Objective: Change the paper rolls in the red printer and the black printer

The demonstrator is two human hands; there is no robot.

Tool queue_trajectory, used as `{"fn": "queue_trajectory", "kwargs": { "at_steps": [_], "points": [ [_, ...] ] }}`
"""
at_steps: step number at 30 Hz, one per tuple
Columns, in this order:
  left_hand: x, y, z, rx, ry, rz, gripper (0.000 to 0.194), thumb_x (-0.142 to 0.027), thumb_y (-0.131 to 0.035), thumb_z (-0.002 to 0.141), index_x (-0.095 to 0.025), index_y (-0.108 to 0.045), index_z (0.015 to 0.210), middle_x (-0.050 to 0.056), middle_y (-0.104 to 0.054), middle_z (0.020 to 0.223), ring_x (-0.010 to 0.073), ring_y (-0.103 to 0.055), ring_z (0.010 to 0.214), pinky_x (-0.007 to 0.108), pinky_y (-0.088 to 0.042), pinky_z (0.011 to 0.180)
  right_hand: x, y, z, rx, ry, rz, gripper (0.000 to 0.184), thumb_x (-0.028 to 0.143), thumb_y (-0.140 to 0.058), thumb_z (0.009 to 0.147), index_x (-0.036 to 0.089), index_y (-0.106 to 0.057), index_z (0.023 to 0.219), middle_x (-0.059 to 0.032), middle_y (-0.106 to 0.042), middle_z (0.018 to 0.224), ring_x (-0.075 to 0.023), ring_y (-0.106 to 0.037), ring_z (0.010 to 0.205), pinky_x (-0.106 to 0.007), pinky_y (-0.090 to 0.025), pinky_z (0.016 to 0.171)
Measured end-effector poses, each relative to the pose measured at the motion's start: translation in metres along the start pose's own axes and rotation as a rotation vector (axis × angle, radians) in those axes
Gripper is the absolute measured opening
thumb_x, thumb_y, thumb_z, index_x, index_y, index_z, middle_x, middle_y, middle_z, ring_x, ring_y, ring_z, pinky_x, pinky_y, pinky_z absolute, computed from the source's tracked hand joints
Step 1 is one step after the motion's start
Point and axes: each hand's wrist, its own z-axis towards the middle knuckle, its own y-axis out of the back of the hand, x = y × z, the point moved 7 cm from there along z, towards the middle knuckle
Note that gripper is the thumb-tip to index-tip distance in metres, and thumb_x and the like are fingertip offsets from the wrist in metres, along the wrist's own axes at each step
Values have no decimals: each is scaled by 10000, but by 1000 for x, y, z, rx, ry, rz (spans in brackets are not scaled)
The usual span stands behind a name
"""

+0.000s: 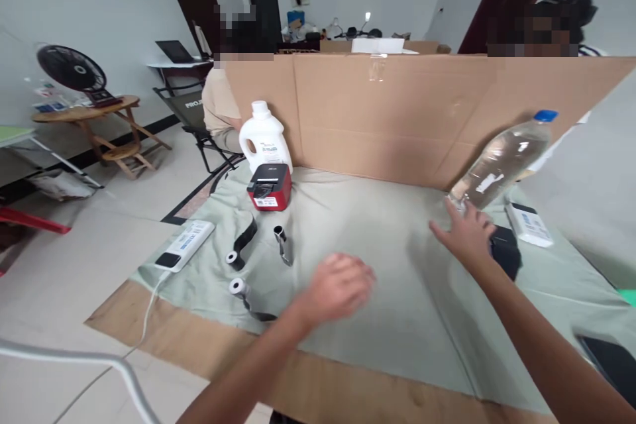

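My right hand is open, its fingers spread at the base of a clear plastic bottle with a blue cap. That bottle appears tilted to the right; whether my fingertips touch it I cannot tell. Just behind my right hand is a black object, partly hidden by it. My left hand hovers over the green cloth with its fingers curled, slightly blurred, and nothing visible in it. Left of it lie two small rolls with dark strips and a shiny dark curled strip.
A red and black label printer stands before a white jug. White power strips lie at both sides, a phone at lower right. A cardboard panel closes the back. Two people are beyond it.
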Motion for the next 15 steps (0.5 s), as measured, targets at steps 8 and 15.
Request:
{"fn": "queue_trajectory", "kwargs": {
  "at_steps": [8, 15],
  "points": [
    [274, 183, -77, -671, 1140, -161, 211, -258, -622, 859, -145, -741, 990, 97, -766, 1063, 241, -680, 1047, 370, -493, 1012, 299, -56, -12, 266, 464, 795, 603, 390, -609, 880, 226, -557, 1457, -125, -576, 1472, -320, -508, 1370, -519, -390, 1149],
    [332, 148, -94, -654, 1196, -355, 392, -442, -663, 877, -99, -756, 1042, 85, -799, 935, 240, -698, 1036, 396, -519, 1017, 441, -105, -17, 460, 266, 1143, 886, 300, -808, 735, 177, -442, 1533, -146, -554, 1496, -376, -479, 1404, -565, -356, 1178]
  ]
}}
